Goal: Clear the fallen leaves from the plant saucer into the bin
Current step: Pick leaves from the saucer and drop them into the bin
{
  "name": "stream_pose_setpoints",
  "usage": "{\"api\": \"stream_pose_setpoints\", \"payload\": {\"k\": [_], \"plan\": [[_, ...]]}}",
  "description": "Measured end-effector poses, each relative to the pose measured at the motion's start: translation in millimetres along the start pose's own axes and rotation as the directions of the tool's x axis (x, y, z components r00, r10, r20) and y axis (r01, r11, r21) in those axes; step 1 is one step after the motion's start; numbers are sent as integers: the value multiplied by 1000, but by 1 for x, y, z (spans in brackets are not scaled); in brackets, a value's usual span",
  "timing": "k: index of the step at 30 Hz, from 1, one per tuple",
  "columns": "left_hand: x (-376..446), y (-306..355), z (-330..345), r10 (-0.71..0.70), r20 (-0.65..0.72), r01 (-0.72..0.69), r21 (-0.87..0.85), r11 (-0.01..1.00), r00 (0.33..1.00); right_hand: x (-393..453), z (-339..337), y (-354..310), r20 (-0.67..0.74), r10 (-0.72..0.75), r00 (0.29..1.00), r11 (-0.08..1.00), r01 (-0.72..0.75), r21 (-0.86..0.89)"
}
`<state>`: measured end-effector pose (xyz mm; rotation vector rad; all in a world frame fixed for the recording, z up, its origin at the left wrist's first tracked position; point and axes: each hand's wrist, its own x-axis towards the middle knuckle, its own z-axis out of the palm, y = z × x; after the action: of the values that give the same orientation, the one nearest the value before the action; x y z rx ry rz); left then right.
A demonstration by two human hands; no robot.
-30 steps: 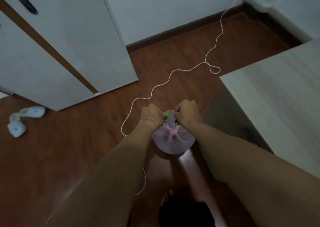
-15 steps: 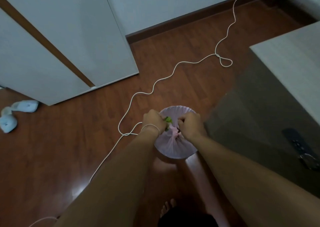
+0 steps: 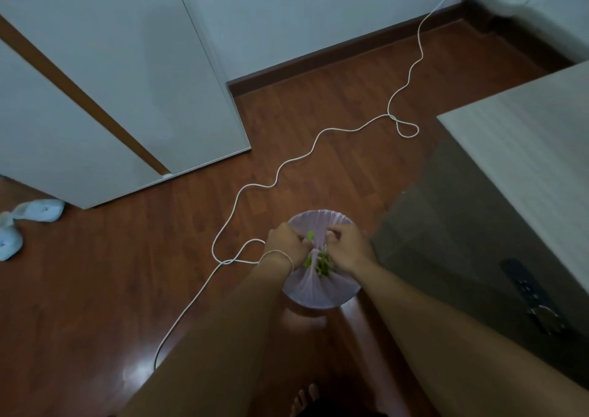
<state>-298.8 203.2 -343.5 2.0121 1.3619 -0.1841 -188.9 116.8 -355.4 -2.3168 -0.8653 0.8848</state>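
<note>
The leaves [image 3: 320,262] were at the bin [image 3: 320,294], a small round one on the floor with a pale liner, so the task looked nearly done; the saucer was out of view. Green bits showed between both hands over the bin's mouth. The left hand [image 3: 285,246] and right hand [image 3: 349,247] were curled and close together, arms stretched down, seemingly pinching leaves or liner; which could not be told.

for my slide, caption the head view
Both hands, left hand and right hand, drop green leaves into the pink-lined bin.
</note>
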Motion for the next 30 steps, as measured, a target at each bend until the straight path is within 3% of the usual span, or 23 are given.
{"api": "stream_pose_setpoints", "payload": {"k": [10,14,23,30], "plan": [[-12,5,-20,59,28,-62,158,985,998,-12,-10,-13,4,-23,1000,999,23,31],[-25,20,-60,68,-3,-67,119,991,998,-21,-45,-47,-10,-111,994,994,112,21],[-80,138,-227,234,-128,-215,145,966,964,-80,-216,-169,-201,-216,955,976,213,-35],[-135,248,-310,448,-157,-423,168,891,880,-136,-366,-205,-424,-187,886,982,169,-79]]}}
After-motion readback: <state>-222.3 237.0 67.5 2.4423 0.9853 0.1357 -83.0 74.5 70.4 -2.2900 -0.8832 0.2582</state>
